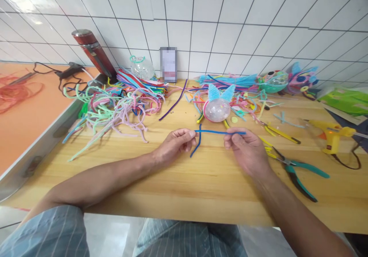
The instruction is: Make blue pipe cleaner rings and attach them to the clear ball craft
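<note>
A blue pipe cleaner (pixel 212 131) is stretched level between my two hands above the wooden table. My left hand (pixel 181 140) pinches its left end between thumb and fingertips. Near its other end, my right hand (pixel 247 148) grips it, with a short piece sticking out past the thumb. A second, darker blue pipe cleaner (pixel 196 149), bent in the middle, lies on the wood beside my left fingertips. Just beyond my hands sits a clear plastic ball (pixel 217 110) with two light-blue ear shapes (pixel 213 92) made of pipe cleaner on top.
Pliers (pixel 290 163) lie right of my right hand, near a yellow glue gun (pixel 330 134). Tangled pipe cleaners (pixel 115 111) cover the left side. Along the tiled wall stand a red flask (pixel 93 54), a phone (pixel 168 64) and a decorated green ball (pixel 273 81).
</note>
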`<state>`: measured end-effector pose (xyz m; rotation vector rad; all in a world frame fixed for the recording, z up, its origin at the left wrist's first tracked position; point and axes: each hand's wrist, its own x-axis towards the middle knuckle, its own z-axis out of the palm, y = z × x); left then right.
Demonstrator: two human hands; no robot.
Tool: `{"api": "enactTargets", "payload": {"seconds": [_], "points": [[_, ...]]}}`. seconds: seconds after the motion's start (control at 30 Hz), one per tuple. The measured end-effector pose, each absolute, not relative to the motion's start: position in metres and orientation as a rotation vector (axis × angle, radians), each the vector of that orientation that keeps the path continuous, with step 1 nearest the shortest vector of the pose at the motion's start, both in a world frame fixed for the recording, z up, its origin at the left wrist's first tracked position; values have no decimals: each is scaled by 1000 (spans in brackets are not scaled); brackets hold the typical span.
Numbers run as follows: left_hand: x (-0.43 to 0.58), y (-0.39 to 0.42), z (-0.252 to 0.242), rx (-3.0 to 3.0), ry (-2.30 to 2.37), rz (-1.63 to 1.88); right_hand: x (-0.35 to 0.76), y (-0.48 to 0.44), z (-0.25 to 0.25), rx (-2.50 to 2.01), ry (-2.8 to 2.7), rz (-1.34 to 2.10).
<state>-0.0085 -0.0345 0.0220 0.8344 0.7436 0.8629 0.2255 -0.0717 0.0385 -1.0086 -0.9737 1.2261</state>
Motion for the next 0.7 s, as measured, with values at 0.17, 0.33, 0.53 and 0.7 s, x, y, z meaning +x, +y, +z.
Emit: {"api": "enactTargets", "payload": {"seconds": [0.17, 0.33, 0.53, 0.7], "points": [[-10, -30, 31, 755, 718, 912, 225, -74, 30, -1059, -1026, 1201], [-13, -26, 36, 696, 680, 938, 222, -75, 24, -1067, -1136, 1227], [-14, -28, 34, 729, 588, 862, 218, -74, 25, -1024, -1111, 1231], [-11, -39, 28, 918, 602, 775, 217, -73, 28, -1081, -986, 1287]]}}
